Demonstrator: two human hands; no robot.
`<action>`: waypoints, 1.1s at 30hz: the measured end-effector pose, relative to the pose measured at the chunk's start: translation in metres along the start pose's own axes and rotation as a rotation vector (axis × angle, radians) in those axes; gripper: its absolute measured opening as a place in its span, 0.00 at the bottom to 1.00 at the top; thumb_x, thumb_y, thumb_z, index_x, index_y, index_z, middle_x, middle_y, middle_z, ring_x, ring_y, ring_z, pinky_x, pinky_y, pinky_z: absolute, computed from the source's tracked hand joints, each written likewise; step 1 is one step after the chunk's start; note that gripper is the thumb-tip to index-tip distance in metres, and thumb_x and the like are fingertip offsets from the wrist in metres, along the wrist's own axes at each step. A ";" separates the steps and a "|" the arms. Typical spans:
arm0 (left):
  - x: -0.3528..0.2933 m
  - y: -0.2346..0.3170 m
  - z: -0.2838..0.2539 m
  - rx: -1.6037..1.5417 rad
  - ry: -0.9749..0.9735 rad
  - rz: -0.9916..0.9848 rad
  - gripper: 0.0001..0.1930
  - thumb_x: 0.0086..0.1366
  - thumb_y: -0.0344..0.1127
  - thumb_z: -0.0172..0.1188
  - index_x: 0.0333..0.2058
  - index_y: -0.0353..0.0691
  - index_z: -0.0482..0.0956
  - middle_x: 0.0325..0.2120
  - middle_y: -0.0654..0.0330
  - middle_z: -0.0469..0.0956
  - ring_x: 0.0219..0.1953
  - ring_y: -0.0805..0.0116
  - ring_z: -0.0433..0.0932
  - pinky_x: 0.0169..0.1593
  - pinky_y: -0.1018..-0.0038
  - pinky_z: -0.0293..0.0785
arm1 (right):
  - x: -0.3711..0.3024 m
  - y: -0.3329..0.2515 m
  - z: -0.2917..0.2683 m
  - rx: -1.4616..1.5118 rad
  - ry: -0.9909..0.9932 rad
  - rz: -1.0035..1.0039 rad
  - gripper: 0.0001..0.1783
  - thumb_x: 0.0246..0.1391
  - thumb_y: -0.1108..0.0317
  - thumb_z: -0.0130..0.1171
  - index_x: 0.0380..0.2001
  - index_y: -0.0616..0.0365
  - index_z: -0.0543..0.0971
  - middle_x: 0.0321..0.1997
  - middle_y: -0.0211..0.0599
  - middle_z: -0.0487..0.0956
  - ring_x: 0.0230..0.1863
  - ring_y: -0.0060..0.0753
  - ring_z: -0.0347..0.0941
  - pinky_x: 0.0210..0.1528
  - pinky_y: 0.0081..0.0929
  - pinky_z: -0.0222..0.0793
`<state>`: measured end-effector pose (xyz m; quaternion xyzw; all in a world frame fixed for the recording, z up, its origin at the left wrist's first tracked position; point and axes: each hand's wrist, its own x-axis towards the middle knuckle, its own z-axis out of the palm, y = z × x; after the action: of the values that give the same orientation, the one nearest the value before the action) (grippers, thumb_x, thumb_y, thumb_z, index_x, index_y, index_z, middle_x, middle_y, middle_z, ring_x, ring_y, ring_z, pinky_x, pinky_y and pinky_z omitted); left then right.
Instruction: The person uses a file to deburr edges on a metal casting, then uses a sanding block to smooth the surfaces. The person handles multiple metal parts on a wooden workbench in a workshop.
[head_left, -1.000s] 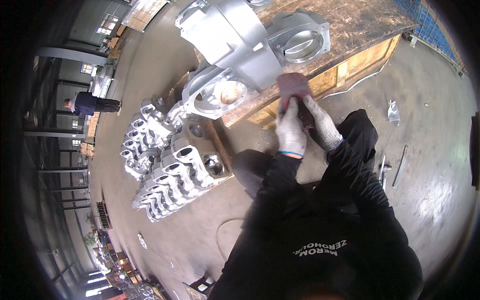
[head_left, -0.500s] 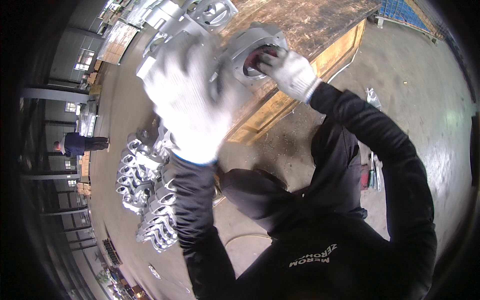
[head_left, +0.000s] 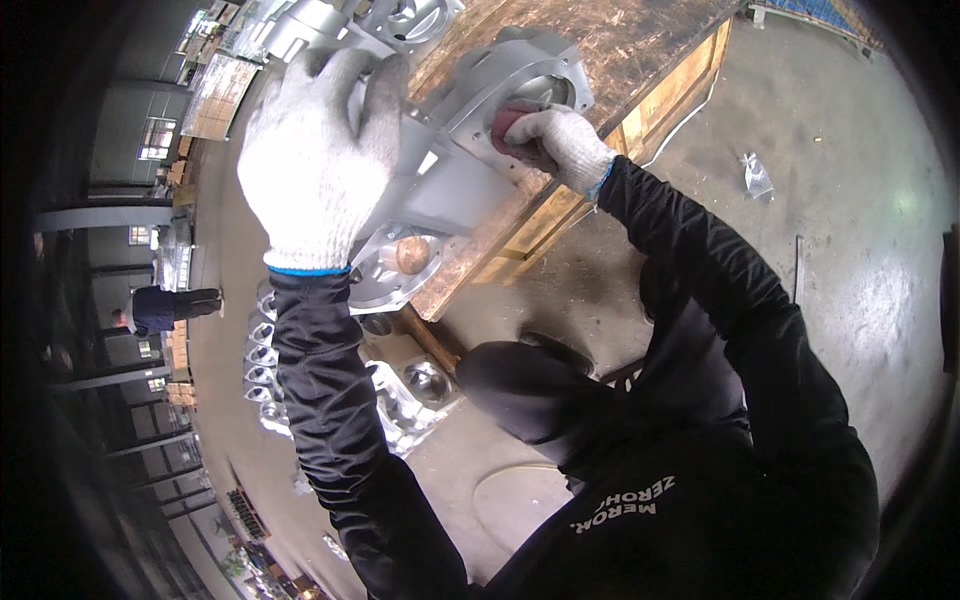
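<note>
A large silver-grey metal casting (head_left: 480,85) with round flanged openings lies at the edge of a wooden crate (head_left: 640,50). My right hand (head_left: 570,148), in a white knit glove, closes around a dark red abrasive pad (head_left: 512,125) and holds it at the rim of the casting's opening. My left hand (head_left: 315,165), also gloved, is over the casting's left side. Its fingers and thumb are bent around the metal there, their tips partly hidden. Below it, a lower flange (head_left: 385,292) shows a brownish round spot in its bore.
Another silver casting (head_left: 405,20) lies at the far side of the crate top. Several more castings (head_left: 405,395) are on the floor at the left of my legs. A clear plastic bag (head_left: 757,175) lies on the concrete floor. Far left, a person (head_left: 160,310) stands in the hall.
My left hand has moved left, uncovering the casting's middle and lower flange. My right hand with the red pad has shifted from inside the opening to its nearer rim.
</note>
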<state>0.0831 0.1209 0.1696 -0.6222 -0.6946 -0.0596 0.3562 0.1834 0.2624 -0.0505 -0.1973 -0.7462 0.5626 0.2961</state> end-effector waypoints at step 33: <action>0.004 0.000 0.013 -0.096 0.025 0.212 0.09 0.68 0.39 0.61 0.42 0.45 0.86 0.42 0.56 0.82 0.44 0.57 0.84 0.48 0.64 0.80 | -0.018 0.006 -0.030 -0.611 -0.134 -0.118 0.21 0.54 0.61 0.58 0.51 0.51 0.84 0.41 0.50 0.86 0.46 0.53 0.83 0.51 0.45 0.78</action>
<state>0.0776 0.1306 0.1622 -0.7079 -0.6167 -0.0625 0.3387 0.2163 0.2749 -0.0540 -0.1961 -0.9086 0.3062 0.2053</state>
